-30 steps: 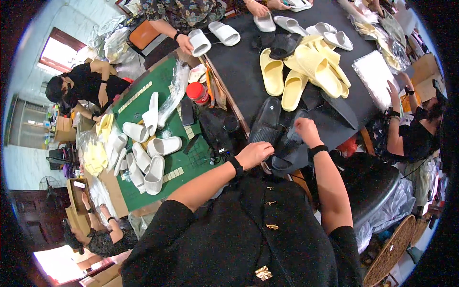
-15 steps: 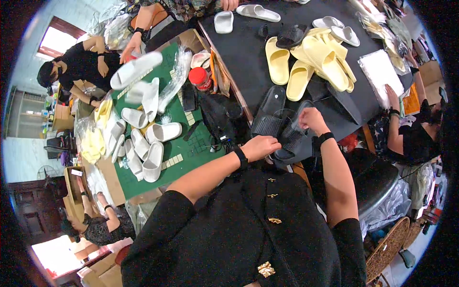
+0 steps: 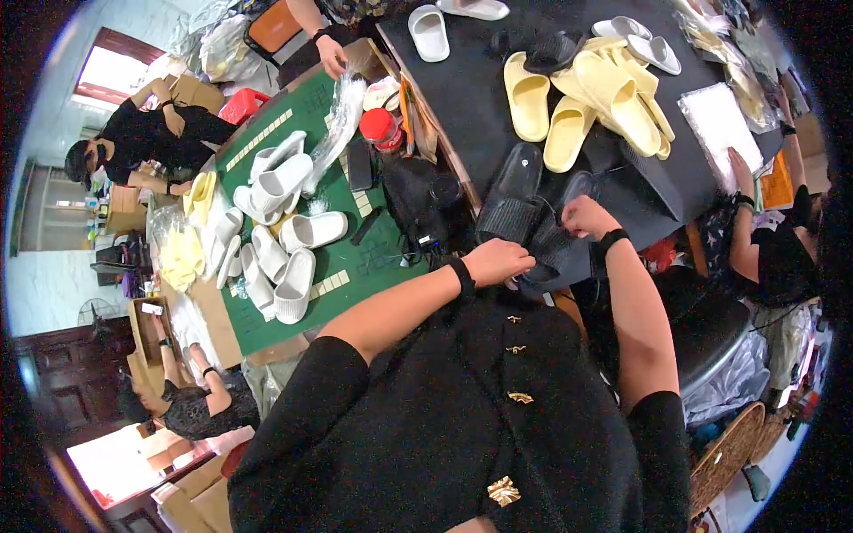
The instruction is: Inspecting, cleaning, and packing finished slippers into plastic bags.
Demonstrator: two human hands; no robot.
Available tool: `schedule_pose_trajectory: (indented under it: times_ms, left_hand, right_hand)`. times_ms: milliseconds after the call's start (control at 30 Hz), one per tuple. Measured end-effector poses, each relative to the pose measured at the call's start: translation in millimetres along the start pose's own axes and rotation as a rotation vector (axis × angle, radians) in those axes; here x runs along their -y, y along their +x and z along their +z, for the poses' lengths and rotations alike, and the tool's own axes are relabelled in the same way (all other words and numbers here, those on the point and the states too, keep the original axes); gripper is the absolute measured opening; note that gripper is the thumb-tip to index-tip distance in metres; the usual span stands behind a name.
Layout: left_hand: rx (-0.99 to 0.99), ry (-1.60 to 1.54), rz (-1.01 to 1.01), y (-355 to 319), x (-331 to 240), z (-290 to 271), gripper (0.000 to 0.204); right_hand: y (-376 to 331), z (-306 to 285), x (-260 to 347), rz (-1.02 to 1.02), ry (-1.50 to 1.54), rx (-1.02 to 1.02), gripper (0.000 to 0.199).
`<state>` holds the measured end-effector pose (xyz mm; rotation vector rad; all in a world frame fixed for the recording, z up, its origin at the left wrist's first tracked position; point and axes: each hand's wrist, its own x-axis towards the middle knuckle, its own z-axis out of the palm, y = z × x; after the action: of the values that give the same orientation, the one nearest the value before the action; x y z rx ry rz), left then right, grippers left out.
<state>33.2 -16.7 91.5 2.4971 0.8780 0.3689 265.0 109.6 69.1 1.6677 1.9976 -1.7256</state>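
A pair of black slippers lies at the near edge of the black table, the left black slipper [image 3: 513,191] beside the right black slipper [image 3: 553,244]. Over the right one, my right hand [image 3: 588,218] is closed with its fingertips pinched. A thin line shows near those fingers; what they hold is too small to make out. My left hand [image 3: 499,264] is also closed, fingertips together at the near end of the pair. Whatever it grips is hidden. Farther back is a heap of pale yellow slippers [image 3: 622,102].
White slippers [image 3: 280,186] and a clear plastic strip [image 3: 336,133] lie on the green mat [image 3: 258,330] at left. A red-lidded jar [image 3: 380,130] stands near the table seam. Co-workers' hands show at the far side and right, one on a white packet [image 3: 718,124].
A co-worker's white slippers, blurred in motion before, now rest piled on the green mat. That co-worker's hand has moved to the plastic strip. My hands stay at the black slippers; the view shifted slightly.
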Motion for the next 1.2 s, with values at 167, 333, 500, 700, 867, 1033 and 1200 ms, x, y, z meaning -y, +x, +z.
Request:
schedule_pose_trajectory:
  times_ms: [167, 333, 500, 700, 867, 1033, 1200]
  left_hand:
    - [0.143, 0.074, 0.145, 9.2, -0.5, 10.2, 0.009]
    - [0.201, 0.208, 0.192, 18.0, -10.3, 35.1, 0.008]
    - [0.212, 0.210, 0.195, 17.6, -9.9, 49.7, 0.008]
    - [0.259, 0.187, 0.107, 17.3, -4.4, 49.6, 0.010]
    - [0.239, 0.159, 0.076, 21.5, -6.8, 49.8, 0.010]
    - [0.186, 0.159, 0.052, 16.9, -4.6, 54.8, 0.010]
    - [0.114, 0.169, 0.075, 14.9, -3.8, 50.4, 0.013]
  right_hand:
    - [12.5, -5.6, 2.2, 0.111, -0.093, 0.174, 0.005]
    - [21.5, 4.9, 13.7, -0.021, -0.663, 0.297, 0.014]
    - [11.3, 12.7, 21.0, 0.016, -0.549, 0.302, 0.019]
    - [26.2, 17.5, 2.4, -0.052, -0.641, 0.356, 0.020]
    - [36.7, 20.5, -19.7, -0.225, -0.742, 0.283, 0.024]
    - [26.6, 27.1, -12.2, -0.064, -0.348, 0.298, 0.027]
    - [67.6, 27.0, -64.1, -0.301, -0.525, 0.377, 0.021]
